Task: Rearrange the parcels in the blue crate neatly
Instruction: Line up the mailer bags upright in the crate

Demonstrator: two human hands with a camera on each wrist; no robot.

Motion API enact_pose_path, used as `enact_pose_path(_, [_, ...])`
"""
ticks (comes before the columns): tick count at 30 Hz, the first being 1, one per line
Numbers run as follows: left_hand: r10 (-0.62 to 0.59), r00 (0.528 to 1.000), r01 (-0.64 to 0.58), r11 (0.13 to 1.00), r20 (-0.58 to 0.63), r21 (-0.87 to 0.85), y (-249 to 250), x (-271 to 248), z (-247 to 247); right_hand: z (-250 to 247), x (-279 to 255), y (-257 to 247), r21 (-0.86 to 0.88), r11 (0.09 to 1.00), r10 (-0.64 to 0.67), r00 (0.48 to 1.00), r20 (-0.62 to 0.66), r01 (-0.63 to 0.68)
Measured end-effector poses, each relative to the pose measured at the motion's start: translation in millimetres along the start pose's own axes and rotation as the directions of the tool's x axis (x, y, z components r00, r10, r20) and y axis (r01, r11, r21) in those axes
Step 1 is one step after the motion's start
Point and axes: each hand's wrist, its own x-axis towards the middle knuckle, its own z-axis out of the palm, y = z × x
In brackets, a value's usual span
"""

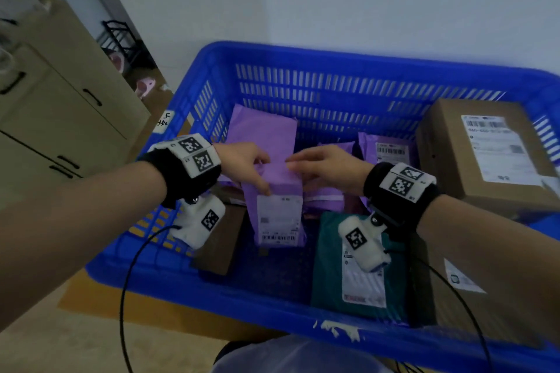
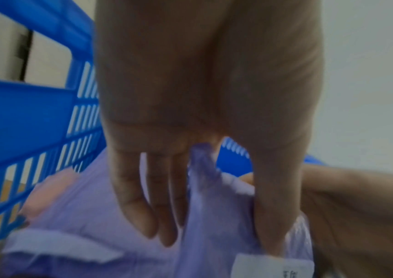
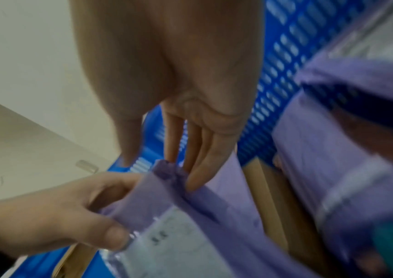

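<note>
A purple mailer bag [image 1: 277,188] with a white label [image 1: 278,218] is held up over the middle of the blue crate [image 1: 303,53]. My left hand [image 1: 262,174] pinches its upper left part, thumb on the front just above the label and fingers behind. The left wrist view shows that thumb [image 2: 276,222] pressing into the purple plastic [image 2: 205,216]. My right hand [image 1: 295,162] reaches in from the right, and its straight fingers [image 3: 197,169] touch the bag's folded top edge [image 3: 166,175]. Its thumb stays clear of the bag.
More purple mailers [image 1: 389,150] lie behind and under the held one. A teal mailer [image 1: 330,266] lies front centre. Brown cartons sit at back right [image 1: 485,154], front right [image 1: 472,306] and front left [image 1: 221,245]. A beige cabinet [image 1: 60,106] stands left of the crate.
</note>
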Motion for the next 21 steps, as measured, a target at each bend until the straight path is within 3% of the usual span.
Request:
enact_pose_path(4, [-0.006,0.988,-0.016,0.990,-0.156,-0.138,0.3,-3.1,-20.8,-17.4,-8.7,-12.2,-0.114,0.989,-0.099,0.994,-0.046,0.093])
enact_pose_path(6, [-0.046,0.975,-0.033,0.937,-0.215,-0.348,-1.1,-4.9,-28.7,-26.9,-8.9,-11.8,-0.079,0.990,-0.125,0.986,-0.113,0.117])
enact_pose_path(9, [-0.134,0.962,-0.068,0.726,-0.238,-0.684,-5.7,-10.3,-41.3,-41.7,-11.1,-7.5,-0.004,0.995,-0.102,0.978,-0.179,0.103])
enact_pose_path(11, [-0.193,0.947,-0.097,0.593,-0.258,-0.799,-8.5,-13.5,-47.8,-49.1,-13.4,-2.7,0.053,0.993,-0.090,0.965,-0.246,0.106])
enact_pose_path(14, [-0.298,0.910,-0.153,0.408,-0.289,-0.900,-10.8,-15.3,-51.2,-53.7,-15.1,0.7,0.169,0.972,-0.084,0.917,-0.391,0.161])
enact_pose_path(16, [-0.339,0.900,-0.178,0.292,-0.276,-0.940,-10.2,-15.1,-49.1,-52.5,-14.7,0.9,0.296,0.935,-0.058,0.907,-0.418,0.196])
enact_pose_path(19, [-0.306,0.924,-0.190,0.158,-0.231,-0.969,-5.2,-13.7,-42.2,-47.5,-10.4,-2.7,0.481,0.846,-0.037,0.926,-0.376,0.229])
enact_pose_path(21, [-0.264,0.941,-0.188,0.114,-0.212,-0.975,-2.4,-13.1,-38.2,-46.2,-4.4,-5.1,0.541,0.801,-0.048,0.928,-0.370,0.257])
